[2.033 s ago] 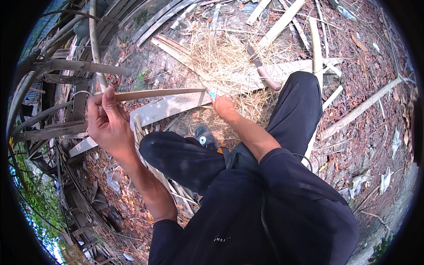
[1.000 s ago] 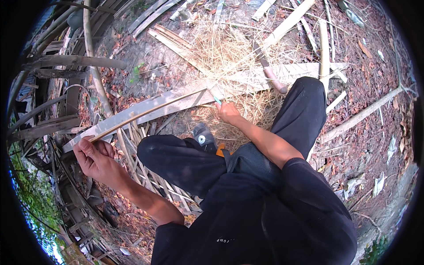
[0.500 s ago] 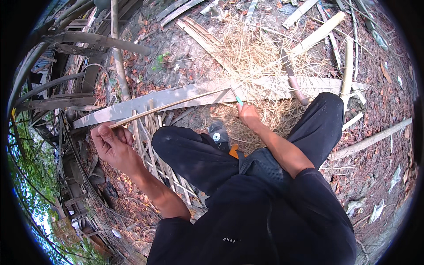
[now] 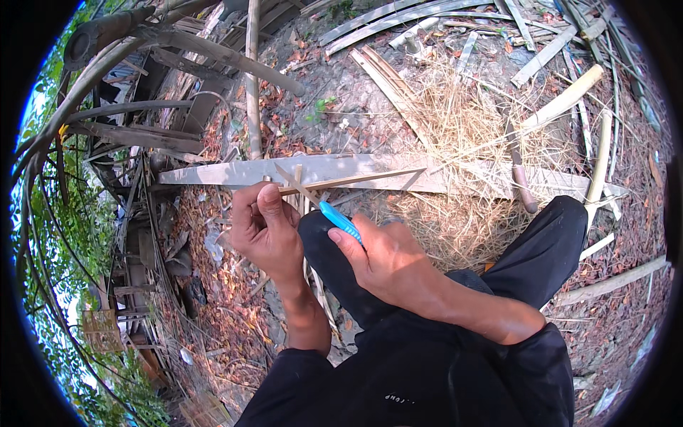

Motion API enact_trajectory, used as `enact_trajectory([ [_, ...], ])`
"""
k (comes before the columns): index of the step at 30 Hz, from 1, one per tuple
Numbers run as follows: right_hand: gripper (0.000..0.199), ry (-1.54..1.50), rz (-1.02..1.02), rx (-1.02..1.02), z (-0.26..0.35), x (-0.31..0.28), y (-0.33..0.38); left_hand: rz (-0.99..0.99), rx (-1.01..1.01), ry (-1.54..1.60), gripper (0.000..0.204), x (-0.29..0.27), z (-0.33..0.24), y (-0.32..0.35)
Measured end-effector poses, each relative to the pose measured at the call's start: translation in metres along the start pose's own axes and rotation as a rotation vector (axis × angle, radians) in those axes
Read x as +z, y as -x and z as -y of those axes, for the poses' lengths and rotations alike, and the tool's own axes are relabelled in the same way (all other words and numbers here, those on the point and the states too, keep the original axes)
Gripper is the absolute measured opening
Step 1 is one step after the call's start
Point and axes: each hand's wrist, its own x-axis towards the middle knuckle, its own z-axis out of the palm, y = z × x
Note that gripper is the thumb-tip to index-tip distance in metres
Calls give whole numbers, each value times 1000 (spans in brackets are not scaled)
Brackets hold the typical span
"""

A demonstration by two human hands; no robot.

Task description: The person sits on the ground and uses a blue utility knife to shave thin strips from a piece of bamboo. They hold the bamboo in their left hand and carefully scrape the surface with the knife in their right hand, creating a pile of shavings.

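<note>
My left hand point(image 4: 266, 224) is closed around one end of a thin wooden strip point(image 4: 363, 178), which points away to the right above a long plank. In my right hand point(image 4: 388, 260) is a knife point(image 4: 340, 223) with a bright blue handle, the thumb lying along it. Its narrow blade crosses the strip close to my left fingers; whether the edge touches the wood I cannot tell. Beneath both lies the long grey plank point(image 4: 228, 172), running from left to right in front of my knees.
Pale shavings point(image 4: 462, 107) are heaped over the plank's right half. A large blade with a brown handle point(image 4: 524, 188) rests there. A pole point(image 4: 252, 85) and curved timbers point(image 4: 228, 60) stand at the left. Split lengths point(image 4: 569, 96) and a pole point(image 4: 612, 281) lie at the right.
My right hand has brought the knife back from the strip's far end to beside my left hand. My left hand has shifted right, and the whole view has turned a little.
</note>
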Motion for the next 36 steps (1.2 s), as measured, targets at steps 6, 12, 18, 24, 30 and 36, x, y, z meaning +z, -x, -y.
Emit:
enact_trajectory([
  [6,49,265,144,474,-104,2,11,27,-3,-75,24,-19,1,-7],
  [12,43,194,-24,259,-69,-13,11,260,130,-241,29,-26,-21,-11],
  [18,28,-120,55,35,44,-35,21,233,278,-170,24,-29,-38,-6],
  [24,38,-65,53,-3,40,-38,23,188,329,-85,16,-18,-42,-1],
  [30,42,110,87,196,-5,-57,22,181,311,-54,15,-12,-34,-4],
  [36,26,31,32,1,20,-63,28,220,396,-94,18,10,-40,-8],
])
